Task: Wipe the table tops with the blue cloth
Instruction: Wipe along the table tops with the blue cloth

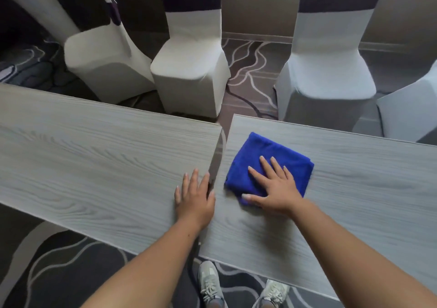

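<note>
A folded blue cloth (262, 156) lies on the right grey wood-grain table top (354, 180), near its left end. My right hand (275, 186) lies flat on the cloth's near part with fingers spread, pressing it to the table. My left hand (194, 196) rests flat, holding nothing, on the right end of the left table top (82, 156), its fingertips beside the narrow gap between the two tables.
Several chairs in white covers with dark bands stand across the tables: one (189, 71) behind the gap, one (324, 78) behind the right table, one (106, 64) at left. Patterned carpet (248, 71) lies beyond. My shoes (210, 281) show below the near edge.
</note>
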A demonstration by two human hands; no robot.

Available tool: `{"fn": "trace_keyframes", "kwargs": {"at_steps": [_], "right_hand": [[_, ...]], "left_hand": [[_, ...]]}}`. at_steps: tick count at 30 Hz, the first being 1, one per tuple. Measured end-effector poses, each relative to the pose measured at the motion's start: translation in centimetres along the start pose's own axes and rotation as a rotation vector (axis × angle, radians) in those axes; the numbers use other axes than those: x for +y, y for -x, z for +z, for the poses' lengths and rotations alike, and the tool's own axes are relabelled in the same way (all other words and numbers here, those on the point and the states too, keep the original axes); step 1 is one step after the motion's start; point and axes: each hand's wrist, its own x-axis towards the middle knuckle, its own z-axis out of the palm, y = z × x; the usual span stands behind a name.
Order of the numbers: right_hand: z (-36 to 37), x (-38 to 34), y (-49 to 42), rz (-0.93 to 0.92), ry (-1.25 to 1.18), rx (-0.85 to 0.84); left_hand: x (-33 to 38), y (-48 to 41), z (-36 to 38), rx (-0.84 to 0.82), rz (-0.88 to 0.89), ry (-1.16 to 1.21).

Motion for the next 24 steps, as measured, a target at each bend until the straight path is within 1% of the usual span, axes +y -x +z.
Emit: {"fn": "trace_keyframes", "kwargs": {"at_steps": [2, 4, 5, 8, 10, 15, 21, 24], "right_hand": [[-0.4, 0.4, -0.7, 0.02, -0.021, 0.086], [-1.5, 1.0, -1.7, 0.025, 0.078, 0.18], [-1.8, 1.4, -2.1, 0.003, 0.138, 0.199], [-1.3, 1.7, -3.0, -0.138, 0.259, 0.142], [-0.4, 1.8, -3.5, -0.168, 0.272, 0.143], [-2.0, 3.1, -7.3, -0.121, 0.257, 0.225], [-5.5, 4.8, -13.5, -0.068, 0.242, 0.28], [-6.0, 4.8, -14.2, -0.07, 0.251, 0.279]], "left_hand": [[0.2, -0.3, 0.1, 0.018, -0.01, 0.001], [1.1, -0.5, 0.4, 0.034, -0.011, 0.014], [1.9, -0.5, 0.7, 0.037, -0.01, 0.024], [4.4, 0.3, 2.3, 0.017, -0.011, 0.037], [5.1, 0.7, 3.4, 0.027, -0.031, -0.01], [5.4, 0.2, 3.7, 0.109, -0.062, -0.056], [5.2, 0.1, 4.0, 0.096, -0.061, -0.079], [5.2, 0.1, 4.0, 0.09, -0.052, -0.094]]}}
